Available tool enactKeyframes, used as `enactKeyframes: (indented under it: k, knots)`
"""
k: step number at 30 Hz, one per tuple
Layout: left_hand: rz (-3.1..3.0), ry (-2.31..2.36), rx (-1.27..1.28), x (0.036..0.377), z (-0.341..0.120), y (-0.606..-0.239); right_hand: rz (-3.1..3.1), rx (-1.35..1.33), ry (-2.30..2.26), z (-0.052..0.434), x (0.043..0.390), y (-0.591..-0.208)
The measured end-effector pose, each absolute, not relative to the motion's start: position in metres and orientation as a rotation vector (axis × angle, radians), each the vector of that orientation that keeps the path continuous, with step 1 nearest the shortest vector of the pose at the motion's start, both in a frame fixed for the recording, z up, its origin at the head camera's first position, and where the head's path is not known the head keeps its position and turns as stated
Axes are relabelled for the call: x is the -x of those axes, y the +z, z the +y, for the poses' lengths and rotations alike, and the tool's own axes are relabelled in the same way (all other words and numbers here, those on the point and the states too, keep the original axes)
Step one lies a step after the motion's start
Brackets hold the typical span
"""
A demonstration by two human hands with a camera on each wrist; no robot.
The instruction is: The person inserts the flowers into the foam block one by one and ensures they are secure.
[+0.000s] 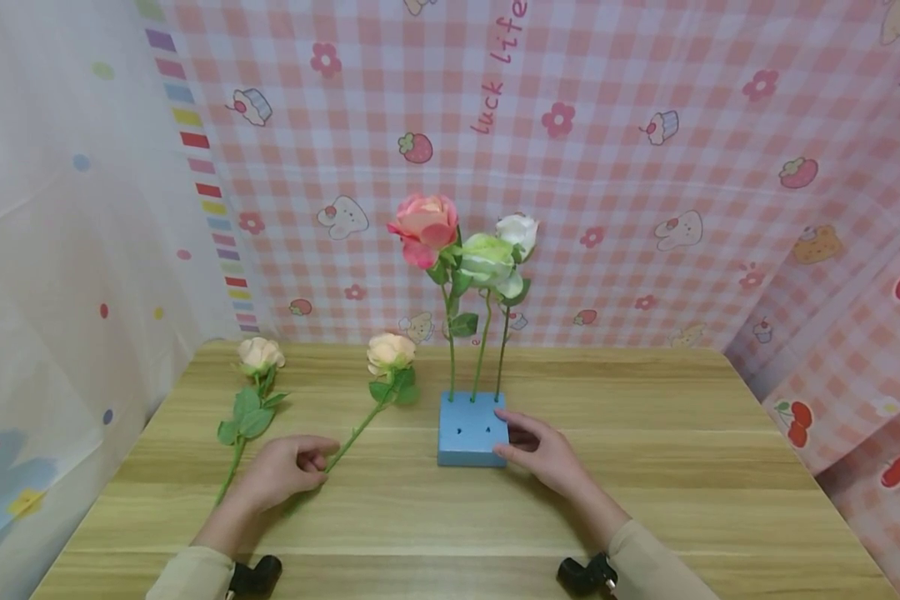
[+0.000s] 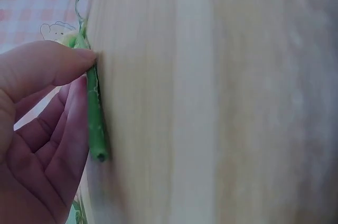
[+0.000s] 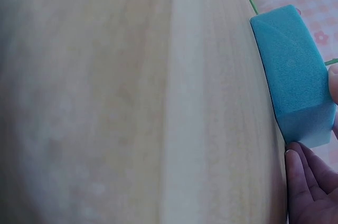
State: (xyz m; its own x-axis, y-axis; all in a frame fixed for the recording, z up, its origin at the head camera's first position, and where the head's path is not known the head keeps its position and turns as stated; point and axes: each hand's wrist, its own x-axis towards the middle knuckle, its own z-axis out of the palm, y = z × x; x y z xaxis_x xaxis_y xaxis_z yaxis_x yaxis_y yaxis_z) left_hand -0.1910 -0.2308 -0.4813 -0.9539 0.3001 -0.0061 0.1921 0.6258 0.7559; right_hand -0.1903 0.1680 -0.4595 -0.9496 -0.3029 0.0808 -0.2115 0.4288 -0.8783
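A blue foam block [image 1: 465, 433] stands mid-table with several holes on top. Three roses stand in it: pink [image 1: 423, 225], pale green [image 1: 487, 258], white [image 1: 517, 231]. My right hand [image 1: 502, 432] grips the block's right end, thumb on top and fingers at the side; in the right wrist view the block [image 3: 293, 76] sits above my fingers [image 3: 311, 187]. A peach rose [image 1: 390, 352] lies on the table, and my left hand [image 1: 317, 461] pinches the lower end of its stem [image 2: 95, 118] between thumb and fingers. A second peach rose [image 1: 261, 355] lies further left, untouched.
The wooden table [image 1: 682, 467] is enclosed by pink checked cloth [image 1: 645, 208] at the back and right and a pale curtain [image 1: 60, 250] at the left. Black wrist camera mounts [image 1: 258, 575] show at the near edge.
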Motion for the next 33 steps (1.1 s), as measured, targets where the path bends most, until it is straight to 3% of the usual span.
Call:
enactKeyframes:
  k: [33]
  knots:
    - [2.762,1.116,-0.537,0.196,-0.228,-0.475,2.555,0.486,-1.608,0.17,0.191,-0.463]
